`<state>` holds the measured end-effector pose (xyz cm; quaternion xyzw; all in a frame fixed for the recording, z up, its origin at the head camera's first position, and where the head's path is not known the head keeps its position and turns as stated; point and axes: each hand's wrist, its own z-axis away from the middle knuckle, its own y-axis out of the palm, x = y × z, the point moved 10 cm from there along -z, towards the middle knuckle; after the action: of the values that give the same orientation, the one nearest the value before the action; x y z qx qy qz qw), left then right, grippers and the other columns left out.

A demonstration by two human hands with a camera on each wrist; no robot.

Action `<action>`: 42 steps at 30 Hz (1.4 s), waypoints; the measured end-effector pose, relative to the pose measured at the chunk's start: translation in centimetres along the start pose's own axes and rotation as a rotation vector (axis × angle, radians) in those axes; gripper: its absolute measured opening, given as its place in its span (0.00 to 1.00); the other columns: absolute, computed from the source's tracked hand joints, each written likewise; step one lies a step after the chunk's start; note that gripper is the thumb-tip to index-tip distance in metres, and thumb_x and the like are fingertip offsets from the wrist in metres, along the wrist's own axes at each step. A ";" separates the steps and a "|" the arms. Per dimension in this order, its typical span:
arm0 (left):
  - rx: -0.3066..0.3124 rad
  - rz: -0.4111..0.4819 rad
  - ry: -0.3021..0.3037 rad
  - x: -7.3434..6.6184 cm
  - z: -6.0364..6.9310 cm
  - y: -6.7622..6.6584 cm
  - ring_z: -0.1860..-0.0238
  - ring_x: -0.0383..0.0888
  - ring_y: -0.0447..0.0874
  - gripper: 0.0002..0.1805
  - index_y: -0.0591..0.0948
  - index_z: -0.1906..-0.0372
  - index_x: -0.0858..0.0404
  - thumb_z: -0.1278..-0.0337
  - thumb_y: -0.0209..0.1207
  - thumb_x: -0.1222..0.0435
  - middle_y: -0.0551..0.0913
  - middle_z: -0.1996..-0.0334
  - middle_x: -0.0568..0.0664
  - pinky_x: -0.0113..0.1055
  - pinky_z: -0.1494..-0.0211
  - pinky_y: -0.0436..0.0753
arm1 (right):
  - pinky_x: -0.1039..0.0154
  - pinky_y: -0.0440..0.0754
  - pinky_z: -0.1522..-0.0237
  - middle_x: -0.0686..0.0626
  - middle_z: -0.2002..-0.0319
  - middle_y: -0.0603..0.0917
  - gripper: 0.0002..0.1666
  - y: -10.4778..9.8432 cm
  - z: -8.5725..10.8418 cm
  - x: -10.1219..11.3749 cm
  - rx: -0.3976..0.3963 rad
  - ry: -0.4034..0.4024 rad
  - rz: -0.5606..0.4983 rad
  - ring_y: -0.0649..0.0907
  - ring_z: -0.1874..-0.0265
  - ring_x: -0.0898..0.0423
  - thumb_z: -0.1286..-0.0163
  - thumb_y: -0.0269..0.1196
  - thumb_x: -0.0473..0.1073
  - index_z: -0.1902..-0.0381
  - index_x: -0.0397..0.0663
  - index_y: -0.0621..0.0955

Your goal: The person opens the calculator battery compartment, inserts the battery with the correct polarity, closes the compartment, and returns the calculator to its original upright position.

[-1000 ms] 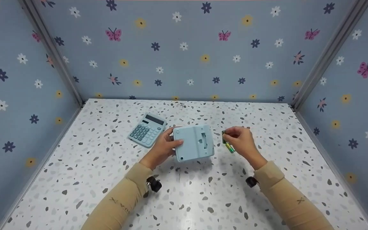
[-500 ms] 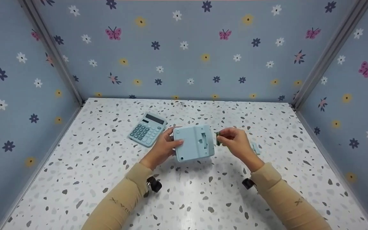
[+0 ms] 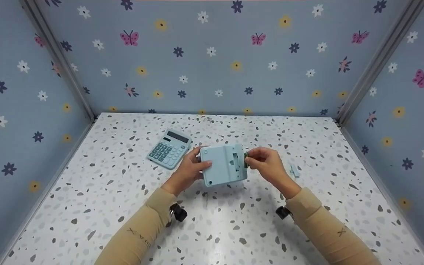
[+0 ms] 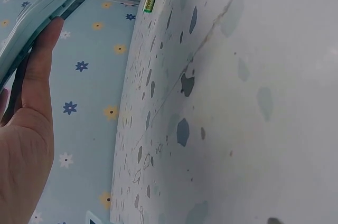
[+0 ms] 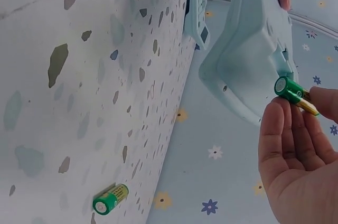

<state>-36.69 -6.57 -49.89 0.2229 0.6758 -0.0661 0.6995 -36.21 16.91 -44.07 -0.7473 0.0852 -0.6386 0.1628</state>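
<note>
My left hand [image 3: 189, 168] grips a light blue device [image 3: 217, 165], its underside turned up and its slot-shaped battery compartment [image 3: 236, 162] uncovered. The thumb lies across the underside. My right hand [image 3: 269, 165] pinches a green and yellow battery [image 5: 297, 97] between thumb and fingers, close beside the compartment's edge of the device. In the right wrist view the battery overlaps the device's edge; whether they touch I cannot tell. A second green battery [image 5: 111, 199] lies on the table, hidden in the head view. The device's front face is mostly hidden.
A light blue calculator [image 3: 170, 149] lies face up on the speckled table [image 3: 212, 228], left of the device. Right of my right hand lies a small light blue plastic piece [image 3: 294, 170]. Flower-patterned walls [image 3: 212, 66] enclose the back and sides.
My right hand has picked a battery off the table and carried it left to the device's edge. The small blue piece has come into view behind the hand. My left hand holds still.
</note>
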 end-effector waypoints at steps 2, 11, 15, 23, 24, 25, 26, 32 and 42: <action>-0.004 0.007 -0.005 0.0 0.0 0.0 0.45 0.49 0.90 0.34 0.67 0.19 0.59 0.24 0.62 0.70 0.87 0.38 0.52 0.49 0.48 0.93 | 0.69 0.89 0.59 0.41 0.57 0.90 0.09 0.2 0.0 0.0 0.005 0.003 -0.012 0.87 0.63 0.57 0.26 0.69 0.32 0.50 0.35 0.87; -0.005 0.011 -0.002 -0.2 -0.1 0.2 0.46 0.49 0.91 0.34 0.68 0.20 0.59 0.25 0.63 0.70 0.87 0.38 0.52 0.49 0.49 0.94 | 0.66 0.91 0.57 0.39 0.54 0.91 0.15 0.6 -0.1 0.8 0.009 -0.051 -0.043 0.88 0.61 0.57 0.25 0.68 0.31 0.43 0.34 0.86; 0.000 0.003 -0.003 -0.2 -0.1 0.2 0.44 0.49 0.91 0.33 0.68 0.20 0.59 0.24 0.63 0.70 0.87 0.37 0.53 0.49 0.48 0.93 | 0.68 0.90 0.57 0.38 0.54 0.90 0.13 0.9 -0.1 1.1 0.027 -0.088 -0.048 0.88 0.62 0.58 0.25 0.68 0.31 0.44 0.32 0.86; 0.007 -0.012 0.003 -0.2 -0.4 0.2 0.45 0.49 0.91 0.33 0.68 0.20 0.59 0.24 0.63 0.70 0.87 0.37 0.54 0.50 0.49 0.94 | 0.69 0.88 0.58 0.36 0.54 0.88 0.14 1.4 -0.1 1.3 0.030 -0.092 -0.067 0.86 0.63 0.58 0.26 0.69 0.31 0.46 0.31 0.86; 0.004 -0.015 0.002 -0.2 -0.4 0.2 0.45 0.49 0.91 0.33 0.68 0.20 0.58 0.24 0.63 0.70 0.87 0.37 0.54 0.50 0.49 0.94 | 0.69 0.88 0.59 0.36 0.54 0.88 0.13 1.4 -0.1 1.2 0.027 -0.091 -0.067 0.86 0.63 0.58 0.26 0.69 0.31 0.46 0.31 0.86; 0.002 -0.017 0.002 -0.2 -0.4 0.2 0.45 0.49 0.91 0.32 0.68 0.20 0.59 0.24 0.62 0.70 0.87 0.37 0.54 0.50 0.49 0.94 | 0.69 0.88 0.59 0.37 0.54 0.88 0.13 1.4 -0.1 1.2 0.025 -0.092 -0.063 0.86 0.63 0.58 0.27 0.69 0.31 0.46 0.31 0.86; 0.000 -0.019 0.000 -0.1 -0.4 0.2 0.45 0.49 0.91 0.32 0.68 0.20 0.59 0.24 0.62 0.70 0.87 0.37 0.54 0.50 0.49 0.94 | 0.69 0.87 0.59 0.37 0.54 0.88 0.13 1.4 -0.1 1.3 0.022 -0.095 -0.057 0.85 0.63 0.57 0.27 0.69 0.31 0.47 0.31 0.86; -0.001 -0.010 -0.007 0.1 -0.4 0.3 0.46 0.50 0.91 0.32 0.68 0.20 0.59 0.24 0.62 0.71 0.88 0.39 0.54 0.51 0.49 0.94 | 0.70 0.84 0.59 0.40 0.56 0.89 0.11 1.6 -0.1 1.2 0.011 -0.100 -0.009 0.83 0.62 0.57 0.28 0.70 0.31 0.49 0.34 0.88; -0.019 0.009 -0.014 0.2 -0.2 0.3 0.48 0.49 0.92 0.33 0.68 0.20 0.59 0.25 0.62 0.72 0.88 0.41 0.53 0.51 0.51 0.94 | 0.69 0.84 0.58 0.41 0.58 0.89 0.10 1.8 -0.2 1.3 0.002 -0.113 0.020 0.84 0.62 0.56 0.30 0.72 0.30 0.52 0.37 0.87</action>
<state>-36.77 -6.12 -50.05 0.2188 0.6704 -0.0580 0.7067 -36.02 14.79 -43.47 -0.7811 0.0825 -0.5938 0.1744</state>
